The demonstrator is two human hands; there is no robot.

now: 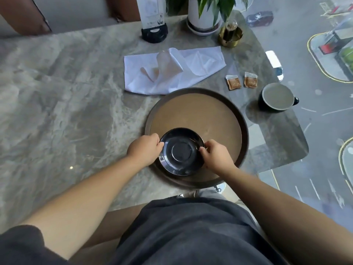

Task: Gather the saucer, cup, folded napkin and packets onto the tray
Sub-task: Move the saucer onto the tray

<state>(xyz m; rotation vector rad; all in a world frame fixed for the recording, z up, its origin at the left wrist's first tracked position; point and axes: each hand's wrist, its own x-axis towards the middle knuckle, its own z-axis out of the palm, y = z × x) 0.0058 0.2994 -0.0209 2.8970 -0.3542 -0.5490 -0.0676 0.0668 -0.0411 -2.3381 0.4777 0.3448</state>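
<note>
While both grip the saucer [181,151] over the tray [210,115], left hand [144,149] and right hand [215,156] pinch its rim.

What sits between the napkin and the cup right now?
The two packets lie side by side on the table between the napkin and the cup, shown in the head view.

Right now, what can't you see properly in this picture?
All in the head view:
- Plant: its top is cut off by the upper edge.
- Card stand: the print is too blurred to read, and the top is cut off.
- Packets: the labels are too small to read.
- Saucer: whether it rests on the tray or is held just above; left hand and right hand cover its edges.
</note>
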